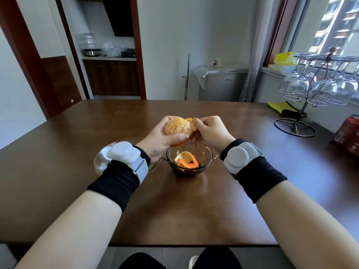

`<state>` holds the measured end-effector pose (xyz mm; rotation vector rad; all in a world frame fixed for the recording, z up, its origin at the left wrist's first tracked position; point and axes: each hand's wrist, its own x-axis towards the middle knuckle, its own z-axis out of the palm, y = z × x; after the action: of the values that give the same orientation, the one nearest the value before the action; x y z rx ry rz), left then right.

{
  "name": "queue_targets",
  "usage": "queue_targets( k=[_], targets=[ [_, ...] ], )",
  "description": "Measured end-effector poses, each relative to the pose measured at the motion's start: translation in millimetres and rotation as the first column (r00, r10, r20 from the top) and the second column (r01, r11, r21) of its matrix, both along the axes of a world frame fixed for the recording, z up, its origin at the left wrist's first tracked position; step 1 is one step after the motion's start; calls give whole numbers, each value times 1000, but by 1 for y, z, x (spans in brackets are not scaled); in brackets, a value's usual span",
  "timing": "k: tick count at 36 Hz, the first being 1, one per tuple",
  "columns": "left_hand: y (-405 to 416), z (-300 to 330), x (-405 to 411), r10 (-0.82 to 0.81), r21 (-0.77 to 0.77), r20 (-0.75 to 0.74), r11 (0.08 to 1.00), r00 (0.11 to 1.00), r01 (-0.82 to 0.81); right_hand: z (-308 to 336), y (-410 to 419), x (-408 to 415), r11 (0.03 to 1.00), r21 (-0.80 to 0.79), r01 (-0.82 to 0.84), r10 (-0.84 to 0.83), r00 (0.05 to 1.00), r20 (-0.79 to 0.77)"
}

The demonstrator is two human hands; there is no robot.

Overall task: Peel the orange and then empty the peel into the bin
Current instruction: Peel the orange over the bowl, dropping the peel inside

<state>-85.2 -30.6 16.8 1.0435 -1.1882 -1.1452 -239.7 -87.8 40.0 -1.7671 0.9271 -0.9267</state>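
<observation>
1. Two forearms come in from the bottom edge, both with black wristbands and a grey-white sensor puck strapped on. That's me, sitting at the brown wooden table point(194, 206).
2. Landmark for everything: the small glass bowl point(206, 152) sitting on the table right in front of me. Loose orange peel point(186, 159) is already lying inside it.
3. Just left of the bowl there's a clear glass plate point(101, 162), mostly hidden under my left wrist.
4. Directly above the bowl, my left hand point(161, 140) cups the orange point(177, 126), fingers wrapped round the far side and thumb pressed across the near side. It's mostly bare on top, with a bit of skin showing underneath by my palm.
5. Also above the bowl, a touch to the right, my right hand point(210, 131) has its fingers curled in tight, pinching the strip of peel point(190, 119) at the top right of the fruit.
6. Far right of the bowl, at the table edge, a red drinks can point(347, 133).
7. Beyond the bowl and off to the right, a wire rack point(303, 113) with wine glasses hanging upside down, and a yellow and black cloth point(281, 108) just behind its base.
</observation>
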Motion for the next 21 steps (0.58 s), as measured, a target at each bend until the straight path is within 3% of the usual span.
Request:
queue_targets(
  k=[6, 13, 21],
  targets=[
    [1, 3, 5, -18, 59, -107, 998, 994, 25, 4, 4, 0, 996, 83, -43, 37, 997, 72],
    [1, 7, -7, 139, 169, -68, 978, 988, -126, -3, 1, 8, 992, -88, 93, -94, 996, -8],
    [-3, 7, -16, 293, 139, -109, 951, 950, -277, 3, 3, 14, 967, -183, 178, -198, 976, -95]
  ],
)
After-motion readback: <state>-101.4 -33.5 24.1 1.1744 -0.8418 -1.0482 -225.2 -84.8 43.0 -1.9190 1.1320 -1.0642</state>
